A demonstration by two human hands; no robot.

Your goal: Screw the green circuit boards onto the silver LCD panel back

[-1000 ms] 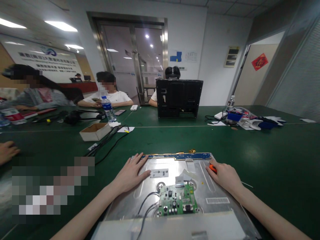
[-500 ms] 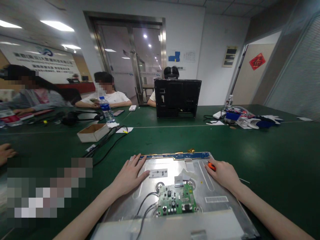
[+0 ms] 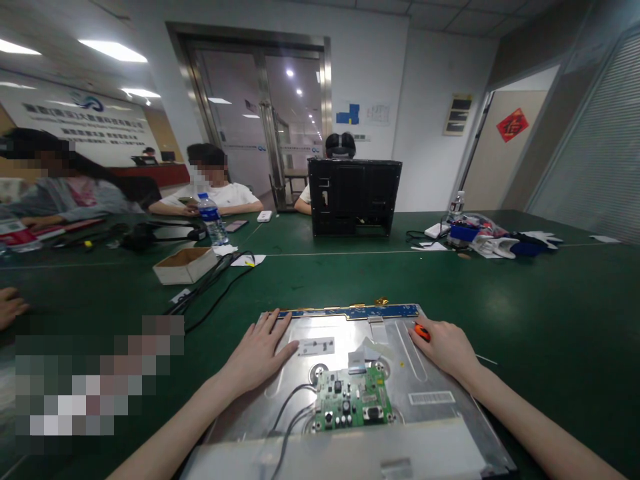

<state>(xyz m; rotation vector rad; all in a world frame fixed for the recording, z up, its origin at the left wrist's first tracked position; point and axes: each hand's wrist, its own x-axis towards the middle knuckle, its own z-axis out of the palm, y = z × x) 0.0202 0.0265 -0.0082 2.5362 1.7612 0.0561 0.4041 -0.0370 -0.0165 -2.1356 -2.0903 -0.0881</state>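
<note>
A silver metal panel (image 3: 350, 337) lies on the green table in front of me, with a green circuit board (image 3: 354, 398) near its middle and a blue circuit strip (image 3: 360, 312) along its far edge. My left hand (image 3: 264, 347) rests flat with spread fingers on the panel's far left corner. My right hand (image 3: 445, 343) is wrapped round an orange-handled screwdriver (image 3: 423, 332) at the panel's right edge; its thin shaft sticks out beyond the wrist. Dark cables run from the green board toward the near edge.
Beyond the panel stands a black monitor housing (image 3: 355, 197). An open cardboard box (image 3: 184, 267), black cables (image 3: 217, 300) and a water bottle (image 3: 213, 220) are at the left. Gloves and bags (image 3: 490, 239) lie at the right. People sit across the table; another person's hand (image 3: 11, 308) is far left.
</note>
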